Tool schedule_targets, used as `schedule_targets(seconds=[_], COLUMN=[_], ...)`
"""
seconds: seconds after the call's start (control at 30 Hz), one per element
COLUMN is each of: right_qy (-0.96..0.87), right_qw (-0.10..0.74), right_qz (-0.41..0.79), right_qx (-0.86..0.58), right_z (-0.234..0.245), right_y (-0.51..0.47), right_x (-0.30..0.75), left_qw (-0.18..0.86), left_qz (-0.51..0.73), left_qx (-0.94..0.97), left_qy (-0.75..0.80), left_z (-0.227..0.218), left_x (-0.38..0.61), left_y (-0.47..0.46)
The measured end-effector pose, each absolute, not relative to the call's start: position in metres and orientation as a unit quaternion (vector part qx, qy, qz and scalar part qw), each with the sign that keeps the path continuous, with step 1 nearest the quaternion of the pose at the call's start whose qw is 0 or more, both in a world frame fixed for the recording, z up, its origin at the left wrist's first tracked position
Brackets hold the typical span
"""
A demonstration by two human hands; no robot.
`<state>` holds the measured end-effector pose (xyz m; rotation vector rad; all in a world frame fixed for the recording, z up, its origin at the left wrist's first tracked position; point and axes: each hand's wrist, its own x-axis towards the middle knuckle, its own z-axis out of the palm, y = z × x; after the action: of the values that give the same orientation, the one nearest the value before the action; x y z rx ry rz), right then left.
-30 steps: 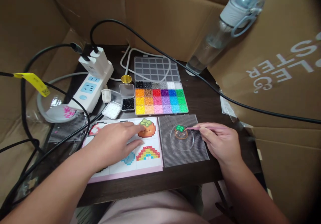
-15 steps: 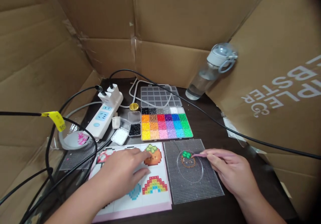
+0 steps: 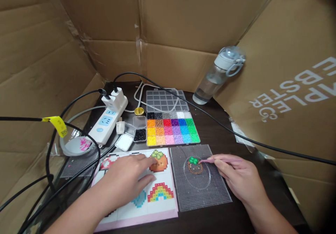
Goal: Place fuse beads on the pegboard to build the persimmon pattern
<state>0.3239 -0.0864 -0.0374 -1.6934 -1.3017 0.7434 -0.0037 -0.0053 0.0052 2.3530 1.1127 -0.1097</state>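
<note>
The left hand (image 3: 126,183) lies open and flat, palm down, on a white pattern sheet with a pink edge (image 3: 147,210). It holds nothing, and its forefinger tip touches the printed orange pixel fruit with a green leaf (image 3: 159,162). A printed rainbow (image 3: 160,192) sits just beside the thumb.

The right hand (image 3: 240,179) is well apart from the left, its fingers pinched shut on a thin pink tool (image 3: 215,161). The tool runs from the fingertips toward the left hand. Its tip touches a small bead figure with a green top and brown outline (image 3: 194,164). The figure stands on a clear square pegboard (image 3: 207,196), which lies between the two hands, against the sheet's edge and partly under the right hand.

Beyond both hands on the dark wooden surface (image 3: 223,132) stands a clear plastic compartment box (image 3: 167,101), its lid open and its cells filled with coloured beads. Beyond the left hand are two small clear tubs, one of black beads (image 3: 140,134) and one of white beads (image 3: 125,142), and a white power strip (image 3: 107,122) with plugs in it. Beyond the right hand a clear water bottle with a pale cap (image 3: 215,78) leans against brown cardboard. A black cable (image 3: 262,144) crosses the surface past it.
</note>
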Motion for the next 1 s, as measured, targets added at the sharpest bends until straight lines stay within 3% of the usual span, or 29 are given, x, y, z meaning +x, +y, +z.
schedule_targets(seconds=[1.0], right_qy=[-0.507], right_qw=[0.466], right_qz=[0.294], right_qx=[-0.663], right_z=[-0.04], right_y=[-0.088], right_x=[0.321], left_qw=[0.246], left_qz=[-0.035], left_qx=[0.883], left_qy=[0.399], left_z=[-0.008], left_x=[-0.008], left_y=[-0.005])
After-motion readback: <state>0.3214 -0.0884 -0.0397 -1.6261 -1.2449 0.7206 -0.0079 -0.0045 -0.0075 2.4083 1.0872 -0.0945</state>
